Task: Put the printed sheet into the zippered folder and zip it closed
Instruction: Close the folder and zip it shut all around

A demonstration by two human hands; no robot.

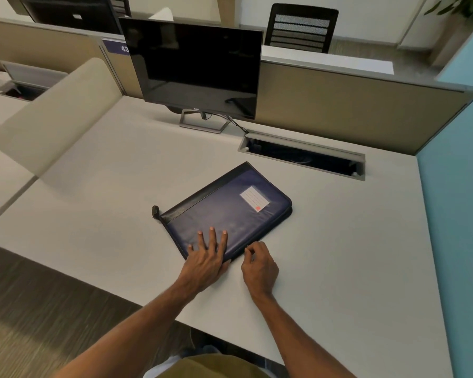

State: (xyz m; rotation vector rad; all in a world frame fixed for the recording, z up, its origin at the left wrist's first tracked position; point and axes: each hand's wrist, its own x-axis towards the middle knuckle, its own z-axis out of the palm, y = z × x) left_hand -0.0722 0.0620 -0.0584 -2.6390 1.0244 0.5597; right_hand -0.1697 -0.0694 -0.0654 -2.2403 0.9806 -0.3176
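Folder: the zippered folder (230,211) is lying flat on the desk (352,241), turned at an angle, its cover down and its white label (254,199) facing up.
Printed sheet: it is not showing anywhere in view; since the cover is lying closed, it is probably already sitting inside.
Left hand: the left hand (206,259) is pressing down on the near corner of the cover with fingers straight and spread, grasping nothing. It is likely working as a weight, so the folder is not sliding or lifting while the zip is being pulled.
Right hand: the right hand (260,266) is sitting just right of the left, at the folder's near right edge, fingers curled with thumb and forefinger closing toward the zip line. I cannot tell whether it is pinching the slider, which is too small to make out.
Zip: a black tab (155,212) is sticking out at the folder's left corner; how much of the zip is already closed is not clear.
Stage: judging by the hands, the zipping step is under way.
Surroundings: a dark monitor (194,66) is standing at the far side, with an open cable tray (303,156) to its right, well apart from the folder.
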